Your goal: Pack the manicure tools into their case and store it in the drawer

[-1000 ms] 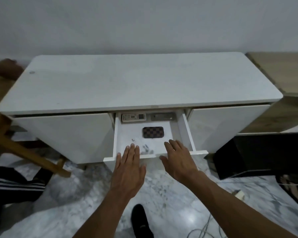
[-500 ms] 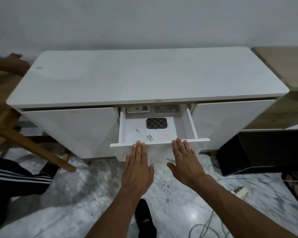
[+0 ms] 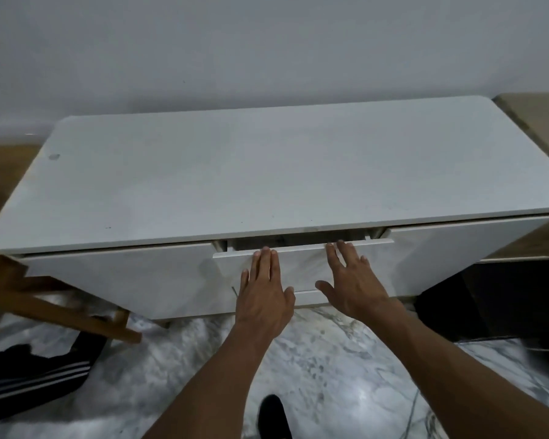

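Observation:
The white middle drawer (image 3: 301,263) of the white cabinet (image 3: 267,172) stands only a narrow gap out from the cabinet front. My left hand (image 3: 263,289) lies flat against the drawer front with its fingers straight and together. My right hand (image 3: 351,282) also presses flat on the drawer front, fingers spread, just to the right. Neither hand holds anything. The checkered manicure case is hidden inside the drawer under the cabinet top.
A wooden chair leg (image 3: 54,308) slants at the left, with another person's striped black trouser leg (image 3: 35,375) below it. A wooden table (image 3: 539,122) adjoins the cabinet on the right, a dark box (image 3: 495,302) under it. Cables (image 3: 415,410) lie on the marble floor.
Both hands have pushed the drawer inward from wide open to nearly shut. The checkered case and the other items inside are no longer visible. The hand at the far left is gone from view.

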A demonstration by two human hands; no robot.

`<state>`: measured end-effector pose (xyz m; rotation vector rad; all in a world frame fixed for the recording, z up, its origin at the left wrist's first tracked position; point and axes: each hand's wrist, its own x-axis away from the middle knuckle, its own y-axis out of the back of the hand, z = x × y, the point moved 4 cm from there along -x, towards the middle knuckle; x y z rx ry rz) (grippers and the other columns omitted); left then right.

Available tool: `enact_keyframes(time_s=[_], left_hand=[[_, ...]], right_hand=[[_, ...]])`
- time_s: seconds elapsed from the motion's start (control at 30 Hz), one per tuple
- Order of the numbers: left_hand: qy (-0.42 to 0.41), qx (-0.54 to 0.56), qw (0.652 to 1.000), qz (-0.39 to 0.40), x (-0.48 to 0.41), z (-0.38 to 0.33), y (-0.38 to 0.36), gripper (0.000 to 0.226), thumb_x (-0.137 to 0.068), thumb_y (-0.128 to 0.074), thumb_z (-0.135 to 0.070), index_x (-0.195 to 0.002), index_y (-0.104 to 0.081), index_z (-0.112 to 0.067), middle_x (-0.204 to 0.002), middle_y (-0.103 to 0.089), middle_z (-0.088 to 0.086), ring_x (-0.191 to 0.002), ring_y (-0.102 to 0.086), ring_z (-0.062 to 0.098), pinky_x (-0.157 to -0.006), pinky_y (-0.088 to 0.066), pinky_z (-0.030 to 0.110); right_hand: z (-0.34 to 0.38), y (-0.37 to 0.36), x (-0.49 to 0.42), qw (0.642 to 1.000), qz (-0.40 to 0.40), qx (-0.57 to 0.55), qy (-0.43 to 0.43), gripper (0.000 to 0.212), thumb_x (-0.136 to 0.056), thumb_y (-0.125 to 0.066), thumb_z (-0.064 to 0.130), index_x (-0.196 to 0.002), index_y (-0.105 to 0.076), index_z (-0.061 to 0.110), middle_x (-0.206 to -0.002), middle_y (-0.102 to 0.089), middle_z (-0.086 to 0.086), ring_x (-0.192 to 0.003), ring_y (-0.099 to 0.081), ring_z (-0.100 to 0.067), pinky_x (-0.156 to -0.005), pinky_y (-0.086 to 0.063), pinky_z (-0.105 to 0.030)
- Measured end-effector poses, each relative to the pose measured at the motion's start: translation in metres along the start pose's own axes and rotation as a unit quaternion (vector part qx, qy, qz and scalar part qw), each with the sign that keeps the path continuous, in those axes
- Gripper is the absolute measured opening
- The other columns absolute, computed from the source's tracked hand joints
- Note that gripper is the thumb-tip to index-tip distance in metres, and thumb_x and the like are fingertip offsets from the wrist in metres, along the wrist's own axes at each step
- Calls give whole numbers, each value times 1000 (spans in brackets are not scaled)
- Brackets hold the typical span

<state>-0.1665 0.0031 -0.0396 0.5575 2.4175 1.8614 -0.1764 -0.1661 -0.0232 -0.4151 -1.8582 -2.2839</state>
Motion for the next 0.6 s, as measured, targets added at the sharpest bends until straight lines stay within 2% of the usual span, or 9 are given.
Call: enact_keyframes(time_s=[0.13, 0.27, 0.33, 0.43, 0.53, 0.6], left_hand=[[6, 27, 1000, -4, -20, 4, 4, 76, -101, -28, -51, -155, 5, -9, -164, 8, 6, -151, 9, 21, -120, 0, 40], [15, 19, 1000, -4, -32, 6, 5, 81, -94, -14, -60, -155, 3, -9, -165, 3, 7, -151, 6, 22, -120, 0, 40], [16, 27, 999, 4, -31, 7, 3, 80, -97, -20, -59, -155, 5, -9, -164, 6, 7, -151, 8, 22, -120, 1, 40], [22, 36, 999, 25, -30, 4, 3, 81, -99, -27, -58, -154, 8, -10, -164, 11, 5, -150, 12, 21, -121, 1, 40], [40, 56, 996, 55, -37, 2, 12, 79, -100, -26, -58, -154, 8, -12, -164, 13, 3, -150, 12, 19, -122, -1, 40], [26, 47, 998, 37, -26, 0, 15, 75, -100, -22, -57, -155, 5, -14, -164, 12, 4, -151, 7, 21, -122, -4, 41]], right_hand=[[0, 5, -20, 1000, 1, -10, 3, 85, -94, -39, 58, -155, 0, 12, -164, 2, -9, -152, 4, -27, -122, -9, -46], [0, 8, -31, 1000, -23, -2, 21, 88, -91, -42, 61, -155, -8, 10, -162, -7, -9, -151, -5, -29, -120, -18, -50], [0, 7, -30, 999, -23, -3, 26, 89, -90, -44, 60, -154, -11, 9, -161, -9, -11, -150, -5, -30, -119, -19, -51], [-4, 6, -30, 1000, 0, 3, 28, 91, -90, -43, 62, -155, -8, 9, -162, -4, -11, -151, -1, -30, -119, -16, -51], [-3, 15, -29, 999, 36, 4, 28, 91, -91, -44, 60, -155, -2, 10, -163, 2, -10, -151, 2, -29, -120, -12, -51], [-2, 23, -21, 997, 64, -12, 33, 84, -93, -46, 54, -155, -5, 14, -163, -5, -11, -151, -9, -30, -119, -17, -50]])
